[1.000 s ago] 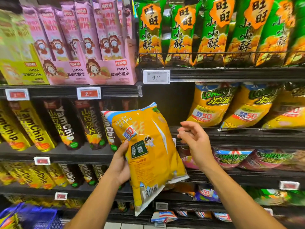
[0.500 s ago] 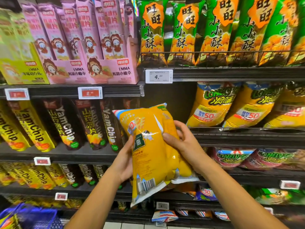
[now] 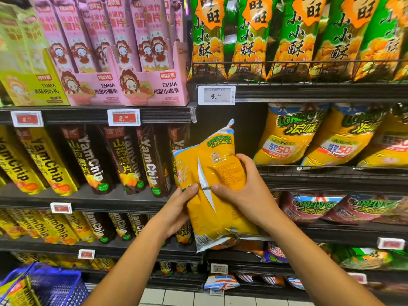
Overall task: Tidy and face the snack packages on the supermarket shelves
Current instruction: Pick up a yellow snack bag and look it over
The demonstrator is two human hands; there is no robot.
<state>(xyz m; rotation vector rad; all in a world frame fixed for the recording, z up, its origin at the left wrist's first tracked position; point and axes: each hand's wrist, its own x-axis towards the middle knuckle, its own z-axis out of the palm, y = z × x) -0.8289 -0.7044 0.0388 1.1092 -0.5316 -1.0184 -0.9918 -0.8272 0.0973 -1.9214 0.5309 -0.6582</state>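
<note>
I had the yellow Lonely God snack bag (image 3: 217,191) in both hands, held in the air in front of the shelves, level with the gap at the left end of the shelf (image 3: 331,173) that carried the matching yellow bags (image 3: 289,138). Its back seam and printed panel faced me, so the front was turned away.

My left hand (image 3: 176,208) pinched the bag's left edge at mid-height, thumb on the face toward me and fingers hidden behind. My right hand (image 3: 247,195) was wrapped round the right side, thumb pressed just beside the centre seam, fingers curled over the upper right shoulder.

I judged the bag light and puffed with air: the film looked glossy and dimpled under my thumbs, so it would give rather than resist, and the contents were probably brittle. A hard squeeze risked crushing them or popping a seam. The slick film could slide in a loose grip, so I reckoned the best hold was wide and gentle, on the side edges or the crimped top and bottom seals, leaving the belly alone while turning the front outward toward the gap.
</note>
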